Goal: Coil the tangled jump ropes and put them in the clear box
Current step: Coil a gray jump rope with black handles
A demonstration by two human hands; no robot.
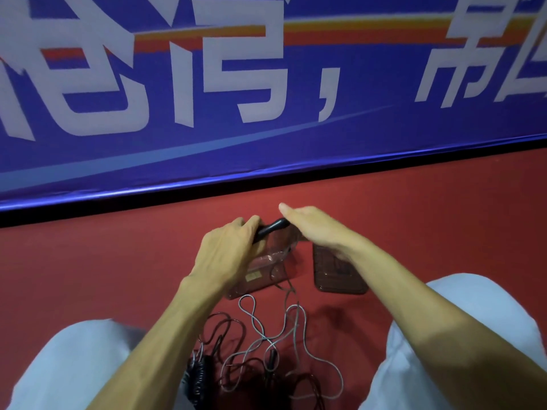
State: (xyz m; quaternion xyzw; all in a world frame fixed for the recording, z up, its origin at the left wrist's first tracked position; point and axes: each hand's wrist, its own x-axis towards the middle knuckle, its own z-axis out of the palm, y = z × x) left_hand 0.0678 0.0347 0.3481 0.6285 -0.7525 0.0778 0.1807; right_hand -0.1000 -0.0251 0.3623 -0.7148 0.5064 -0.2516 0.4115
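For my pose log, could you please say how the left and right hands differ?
The left hand curls round a black handle; the right hand is flat, fingers straight. The left hand is at the handle's left end, the right hand at its right end. Both are above the clear box.

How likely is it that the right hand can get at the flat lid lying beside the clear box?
Probably yes. The right hand hovers open and empty close above the lid, with nothing visible between them.
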